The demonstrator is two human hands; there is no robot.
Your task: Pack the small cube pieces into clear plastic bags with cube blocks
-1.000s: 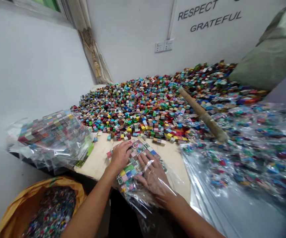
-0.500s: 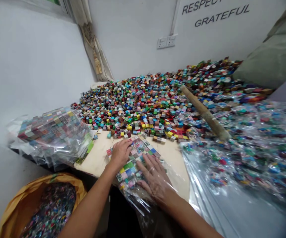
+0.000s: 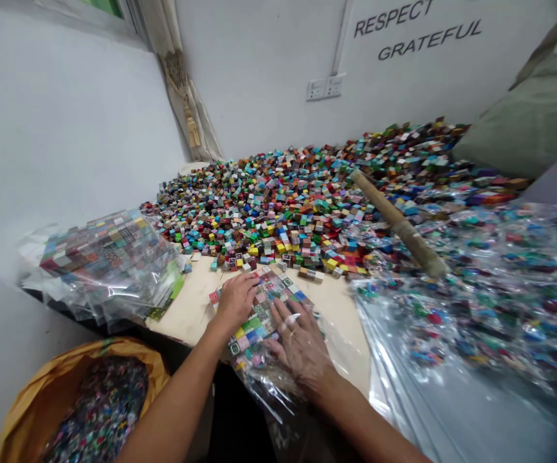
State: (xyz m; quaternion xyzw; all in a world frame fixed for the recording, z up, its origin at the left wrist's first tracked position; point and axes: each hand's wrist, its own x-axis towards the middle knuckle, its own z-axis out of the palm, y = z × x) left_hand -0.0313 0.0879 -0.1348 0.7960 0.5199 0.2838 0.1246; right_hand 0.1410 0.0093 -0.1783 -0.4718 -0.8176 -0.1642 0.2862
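A flat block of small multicoloured cubes (image 3: 251, 329) lies on the pale board at the table's near edge, partly inside a clear plastic bag (image 3: 271, 389). My left hand (image 3: 237, 301) is closed over the block's left side, fingers bent across its top. My right hand (image 3: 302, 347), with a ring on one finger, lies across the block's right part, fingers spread. Clear film shows around the right hand and wrist; whether the hand is inside the bag I cannot tell. Both hands hide parts of the cube pattern.
Loose coloured cubes (image 3: 269, 206) are heaped along the wall. A wooden stick (image 3: 399, 225) lies across the heap's right side. Clear bags (image 3: 452, 386) and wrapped colourful pieces (image 3: 495, 289) cover the right. Bagged cube blocks (image 3: 105, 251) stand left, above a yellow sack (image 3: 27, 411).
My right hand has slid slightly up and right across the block, its fingers drawn closer together. My left hand stays in place on the block. The camera view has shifted a little.
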